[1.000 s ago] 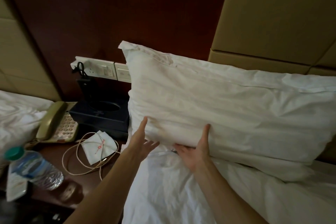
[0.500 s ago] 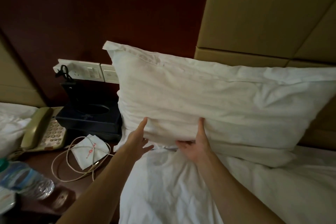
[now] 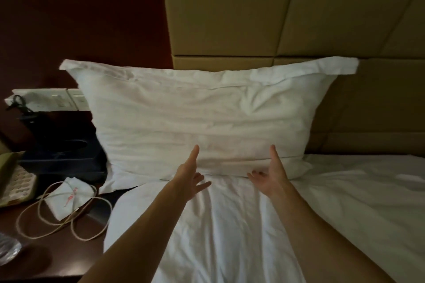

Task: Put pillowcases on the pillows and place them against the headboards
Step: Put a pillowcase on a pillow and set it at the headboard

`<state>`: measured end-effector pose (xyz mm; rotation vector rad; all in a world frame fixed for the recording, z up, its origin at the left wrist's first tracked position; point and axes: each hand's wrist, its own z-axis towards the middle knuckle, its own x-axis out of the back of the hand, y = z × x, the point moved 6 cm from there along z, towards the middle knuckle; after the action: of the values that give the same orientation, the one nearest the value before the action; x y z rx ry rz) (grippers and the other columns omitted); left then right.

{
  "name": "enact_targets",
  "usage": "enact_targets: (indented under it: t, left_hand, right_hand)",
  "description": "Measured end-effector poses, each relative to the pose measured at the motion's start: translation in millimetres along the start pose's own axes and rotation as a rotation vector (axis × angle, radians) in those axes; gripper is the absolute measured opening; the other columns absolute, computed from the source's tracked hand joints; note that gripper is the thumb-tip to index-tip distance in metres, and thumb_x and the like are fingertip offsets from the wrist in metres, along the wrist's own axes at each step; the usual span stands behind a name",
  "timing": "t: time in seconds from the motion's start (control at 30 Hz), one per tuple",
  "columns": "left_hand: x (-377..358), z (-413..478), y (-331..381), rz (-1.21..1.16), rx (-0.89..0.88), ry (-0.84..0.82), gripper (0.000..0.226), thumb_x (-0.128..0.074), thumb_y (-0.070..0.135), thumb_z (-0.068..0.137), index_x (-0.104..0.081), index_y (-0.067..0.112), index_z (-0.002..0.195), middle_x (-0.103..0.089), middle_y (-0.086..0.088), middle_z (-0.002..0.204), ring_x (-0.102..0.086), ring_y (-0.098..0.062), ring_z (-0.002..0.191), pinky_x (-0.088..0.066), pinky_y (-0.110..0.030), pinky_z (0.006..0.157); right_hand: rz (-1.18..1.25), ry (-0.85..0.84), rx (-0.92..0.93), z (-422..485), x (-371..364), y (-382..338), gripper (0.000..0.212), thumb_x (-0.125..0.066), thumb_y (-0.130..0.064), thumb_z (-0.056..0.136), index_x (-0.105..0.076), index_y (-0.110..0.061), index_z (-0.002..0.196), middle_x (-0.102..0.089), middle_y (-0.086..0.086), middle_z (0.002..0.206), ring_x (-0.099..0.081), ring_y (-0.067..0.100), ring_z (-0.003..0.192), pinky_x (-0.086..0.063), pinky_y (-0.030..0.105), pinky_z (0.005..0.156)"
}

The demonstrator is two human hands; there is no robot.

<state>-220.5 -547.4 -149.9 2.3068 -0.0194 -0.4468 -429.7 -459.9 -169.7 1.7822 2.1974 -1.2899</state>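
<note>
Left hand (image 3: 188, 177): open, fingers spread and straight, gripping nothing. The thumb points up against the near face of the pillow (image 3: 207, 110); the fingertips are at its lower edge.
Right hand (image 3: 272, 173): open, fingers loosely spread, palm facing left. The thumb is raised against the pillow's near face. Contact of the fingers with the pillow cannot be confirmed.
Arm pose: both forearms are extended forward over the bed sheet (image 3: 230, 232), palms facing each other, hands near each other at the middle of the pillow's lower edge.
Pillow: in a white pillowcase, standing on its long edge at the far end of the bed, against the tan padded headboard (image 3: 299, 18). Its left end projects past the headboard.
Nightstand (image 3: 57, 257): left of the bed; carries a dark tissue box (image 3: 62, 154), a looped cable (image 3: 46, 218) and a telephone (image 3: 13, 181).
</note>
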Motion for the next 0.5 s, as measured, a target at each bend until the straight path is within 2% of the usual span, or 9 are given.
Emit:
enact_targets:
  t: [0.13,0.23,0.3,0.4,0.5]
  left_hand:
    - [-42,5,-23,-0.077,0.025,-0.050,0.106,-0.072,0.071,0.069,-0.026,0.025,0.153,-0.024,-0.023,0.156,-0.035,-0.036,0.141,-0.054,-0.053,0.092]
    - [-70,14,-35,-0.123,0.040,-0.088,0.116,-0.070,0.078,0.063,-0.021,0.026,0.154,-0.024,-0.024,0.156,-0.037,-0.039,0.139,-0.056,-0.051,0.090]
    - [-85,21,-38,-0.176,0.043,-0.115,0.117,-0.068,0.079,0.065,-0.017,0.024,0.155,-0.028,-0.026,0.153,-0.040,-0.040,0.137,-0.052,-0.055,0.096]
    - [-103,31,-29,-0.248,0.018,-0.213,0.106,-0.065,0.076,0.071,-0.020,0.027,0.154,-0.040,-0.022,0.146,-0.048,-0.038,0.130,-0.045,-0.059,0.103]
    - [-106,39,-17,-0.198,0.013,-0.200,0.104,-0.062,0.078,0.072,-0.019,0.029,0.154,-0.037,-0.021,0.149,-0.046,-0.035,0.133,-0.045,-0.059,0.102]
  right_hand:
    - [0.066,-0.035,-0.024,9,36,-27,0.090,-0.075,-0.069,0.066,-0.048,-0.012,0.131,-0.047,0.017,0.135,-0.051,0.038,0.123,-0.046,0.052,0.102]
    - [0.134,-0.107,-0.039,22,44,-34,0.101,-0.082,-0.070,0.055,-0.053,-0.010,0.131,-0.058,0.020,0.129,-0.060,0.041,0.114,-0.050,0.055,0.097]
    - [0.128,-0.141,-0.031,31,40,-39,0.106,-0.084,-0.072,0.050,-0.054,-0.013,0.132,-0.060,0.017,0.129,-0.061,0.039,0.115,-0.049,0.056,0.099]
    - [0.112,-0.207,0.048,39,19,-62,0.089,-0.078,-0.072,0.061,-0.057,-0.018,0.128,-0.062,0.013,0.126,-0.061,0.034,0.114,-0.047,0.053,0.102]
    - [0.051,-0.250,0.013,49,4,-78,0.094,-0.074,-0.075,0.063,-0.051,-0.015,0.132,-0.058,0.011,0.129,-0.058,0.032,0.116,-0.045,0.051,0.106]
